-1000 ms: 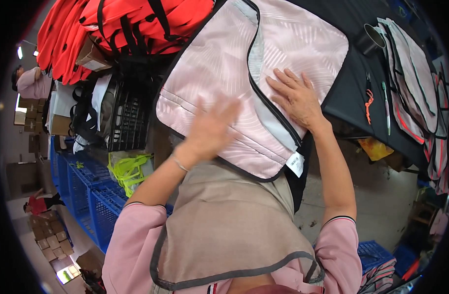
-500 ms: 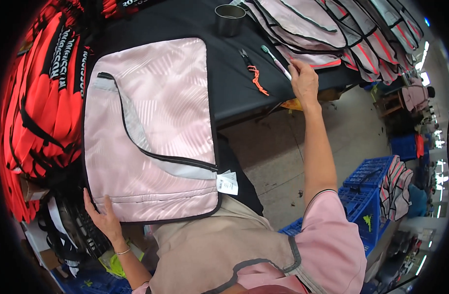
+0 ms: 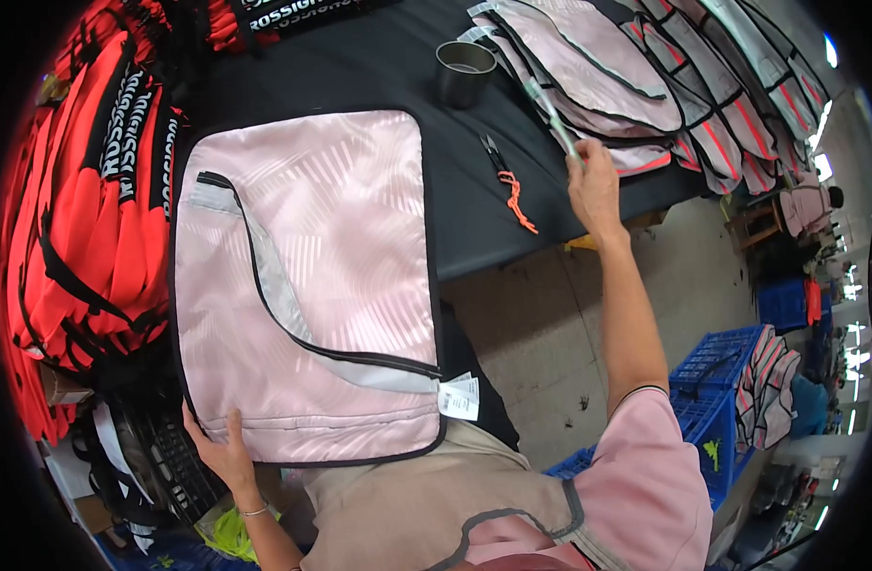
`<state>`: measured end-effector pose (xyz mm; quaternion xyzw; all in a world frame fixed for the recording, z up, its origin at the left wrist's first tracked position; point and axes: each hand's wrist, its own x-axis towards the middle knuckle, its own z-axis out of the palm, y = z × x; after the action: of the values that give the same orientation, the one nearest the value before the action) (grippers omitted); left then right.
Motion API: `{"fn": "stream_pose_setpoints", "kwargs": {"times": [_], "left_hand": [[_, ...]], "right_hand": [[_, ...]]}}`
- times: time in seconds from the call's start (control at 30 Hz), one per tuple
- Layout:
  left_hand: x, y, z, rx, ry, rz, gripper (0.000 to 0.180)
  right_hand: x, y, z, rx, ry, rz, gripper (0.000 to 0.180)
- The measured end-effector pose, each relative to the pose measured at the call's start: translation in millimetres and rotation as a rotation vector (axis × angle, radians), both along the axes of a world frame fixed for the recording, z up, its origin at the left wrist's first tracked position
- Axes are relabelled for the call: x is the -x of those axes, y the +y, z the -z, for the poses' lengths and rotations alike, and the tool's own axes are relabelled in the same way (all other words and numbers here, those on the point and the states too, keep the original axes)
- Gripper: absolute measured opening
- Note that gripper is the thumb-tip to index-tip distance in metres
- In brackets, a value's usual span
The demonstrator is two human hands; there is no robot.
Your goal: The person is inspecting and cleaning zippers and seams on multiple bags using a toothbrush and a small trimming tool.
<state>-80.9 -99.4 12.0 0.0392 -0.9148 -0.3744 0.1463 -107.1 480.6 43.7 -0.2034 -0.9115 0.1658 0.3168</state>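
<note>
A pink patterned fabric panel (image 3: pixel 350 247) with black edging and a curved zip opening lies before me, its near edge against my body. A white label (image 3: pixel 458 396) sticks out from its right edge. My left hand (image 3: pixel 225 451) grips its lower left corner, thumb on top and fingers along the edge. My right hand (image 3: pixel 595 188) is closed around the end of a toothbrush (image 3: pixel 553 116), raised over the table with the bristles pointing away. Left of that hand, thread snips (image 3: pixel 493 152) with an orange cord lie on the black table cover.
A dark metal cup (image 3: pixel 465 76) stands at the back. Pink panels (image 3: pixel 588 67) are piled at the far right of the table (image 3: pixel 360 76). Red bags with black straps (image 3: pixel 122 209) stack up on the left. Blue crates (image 3: pixel 693 409) stand on the floor at right.
My right hand has picked the toothbrush up off the table. The view has shifted, so the panel and table appear lower. My left hand still grips the panel's corner.
</note>
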Motion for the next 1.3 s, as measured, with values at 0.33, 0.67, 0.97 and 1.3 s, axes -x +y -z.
{"fn": "stream_pose_setpoints", "kwargs": {"times": [0.33, 0.67, 0.97, 1.3], "left_hand": [[1, 2, 10, -0.089, -0.008, -0.021, 0.07], [-9, -4, 3, -0.163, -0.059, -0.13, 0.075], [-1, 2, 3, 0.018, 0.086, -0.112, 0.074], [-4, 0, 4, 0.009, 0.111, -0.07, 0.073]], "right_hand": [[149, 30, -76, -0.537, -0.305, -0.068, 0.019], [243, 17, -43, -0.779, -0.497, -0.195, 0.021], [202, 115, -76, -0.691, -0.637, -0.303, 0.025], [139, 140, -47, -0.489, -0.444, -0.193, 0.036]]}}
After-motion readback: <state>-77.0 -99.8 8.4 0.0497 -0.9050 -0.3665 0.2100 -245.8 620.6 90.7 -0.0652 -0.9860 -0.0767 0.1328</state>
